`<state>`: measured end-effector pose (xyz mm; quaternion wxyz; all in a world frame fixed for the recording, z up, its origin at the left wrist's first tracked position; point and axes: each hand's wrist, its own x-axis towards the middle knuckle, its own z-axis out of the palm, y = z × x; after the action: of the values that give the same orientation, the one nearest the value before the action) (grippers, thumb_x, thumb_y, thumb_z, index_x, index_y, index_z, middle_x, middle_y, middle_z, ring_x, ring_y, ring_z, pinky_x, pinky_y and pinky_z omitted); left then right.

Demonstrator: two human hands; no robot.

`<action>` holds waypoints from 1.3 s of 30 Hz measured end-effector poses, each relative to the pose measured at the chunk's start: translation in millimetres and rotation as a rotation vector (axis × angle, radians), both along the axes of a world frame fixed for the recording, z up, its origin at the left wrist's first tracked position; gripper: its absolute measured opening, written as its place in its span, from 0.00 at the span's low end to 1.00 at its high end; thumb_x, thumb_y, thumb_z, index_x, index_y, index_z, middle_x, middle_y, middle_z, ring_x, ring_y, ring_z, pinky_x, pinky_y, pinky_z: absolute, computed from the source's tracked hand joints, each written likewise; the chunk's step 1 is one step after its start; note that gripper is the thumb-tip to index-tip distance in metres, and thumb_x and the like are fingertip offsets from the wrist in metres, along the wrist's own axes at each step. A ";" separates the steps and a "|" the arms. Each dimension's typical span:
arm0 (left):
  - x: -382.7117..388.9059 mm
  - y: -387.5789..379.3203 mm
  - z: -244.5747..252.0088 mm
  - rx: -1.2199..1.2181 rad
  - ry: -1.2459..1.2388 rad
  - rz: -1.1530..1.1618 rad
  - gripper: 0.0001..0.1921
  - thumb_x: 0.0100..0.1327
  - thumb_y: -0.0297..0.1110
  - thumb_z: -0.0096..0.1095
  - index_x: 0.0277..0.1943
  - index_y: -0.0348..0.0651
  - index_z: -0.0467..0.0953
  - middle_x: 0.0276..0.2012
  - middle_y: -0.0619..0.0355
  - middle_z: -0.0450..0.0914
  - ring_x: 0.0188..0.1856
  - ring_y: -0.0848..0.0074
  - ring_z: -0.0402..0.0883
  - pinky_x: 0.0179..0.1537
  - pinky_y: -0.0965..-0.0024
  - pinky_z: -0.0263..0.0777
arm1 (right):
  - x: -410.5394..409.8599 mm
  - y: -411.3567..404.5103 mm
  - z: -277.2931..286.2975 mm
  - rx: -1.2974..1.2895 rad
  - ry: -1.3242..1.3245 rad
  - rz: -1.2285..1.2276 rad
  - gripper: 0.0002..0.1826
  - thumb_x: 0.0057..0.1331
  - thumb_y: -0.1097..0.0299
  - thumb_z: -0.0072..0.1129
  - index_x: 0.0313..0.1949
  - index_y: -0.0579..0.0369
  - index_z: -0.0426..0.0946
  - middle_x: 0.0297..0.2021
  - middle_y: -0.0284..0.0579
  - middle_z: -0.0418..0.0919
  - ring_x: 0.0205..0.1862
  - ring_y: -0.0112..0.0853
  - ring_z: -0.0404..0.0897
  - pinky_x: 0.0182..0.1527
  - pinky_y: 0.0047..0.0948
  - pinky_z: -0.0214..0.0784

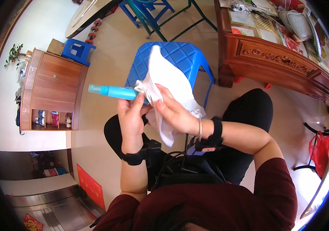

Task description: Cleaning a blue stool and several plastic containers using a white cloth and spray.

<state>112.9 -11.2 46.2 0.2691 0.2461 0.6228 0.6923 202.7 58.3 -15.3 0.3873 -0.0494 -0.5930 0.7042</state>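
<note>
A turquoise spray bottle point(121, 92) with a clear cap lies sideways in my left hand point(131, 118), its capped end pointing left. My right hand point(179, 115) grips a white cloth point(168, 78), which is wrapped around the base end of the bottle. Part of the cloth is bunched near my left thumb; the rest spreads up and to the right and hangs below my fingers. The bottle's base is hidden under the cloth. Both hands are above the near side of a blue plastic stool point(179, 52).
A carved wooden table point(268, 55) with several items on it stands at the right. A wooden shoe cabinet point(56, 83) is at the left, with a small blue stool point(77, 50) on it. Green metal legs point(187, 23) stand beyond the stool. A red plastic bag point(320, 153) hangs at the far right.
</note>
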 end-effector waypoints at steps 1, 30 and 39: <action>3.6 1.5 -2.3 -0.002 -0.005 0.008 0.11 0.58 0.25 0.52 0.43 0.38 0.62 0.34 0.57 0.71 0.34 0.77 0.75 0.30 0.73 0.76 | 0.2 -3.8 0.4 0.124 0.054 -0.065 0.22 0.66 0.54 0.35 0.48 0.60 0.64 0.48 0.54 0.62 0.52 0.34 0.60 0.56 0.31 0.50; 29.4 -9.3 -18.7 -0.141 0.136 -0.169 0.16 0.50 0.21 0.55 0.43 0.37 0.63 0.31 0.62 0.70 0.29 0.83 0.70 0.31 0.81 0.65 | -6.1 18.0 2.0 -0.189 0.063 -0.219 0.05 0.59 0.70 0.51 0.33 0.58 0.70 0.27 0.38 0.70 0.26 0.25 0.68 0.31 0.20 0.62; 17.8 -24.2 -33.3 -0.235 0.132 -0.367 0.20 0.46 0.19 0.57 0.44 0.38 0.63 0.38 0.61 0.70 0.40 0.82 0.68 0.42 0.79 0.62 | 3.7 41.9 26.3 0.048 0.108 -0.230 0.13 0.62 0.68 0.48 0.44 0.60 0.68 0.32 0.41 0.73 0.34 0.25 0.72 0.36 0.22 0.65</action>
<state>130.7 -35.4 12.9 0.3761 0.3671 0.6603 0.5365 206.4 100.3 11.1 0.4980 -0.0696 -0.5784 0.6424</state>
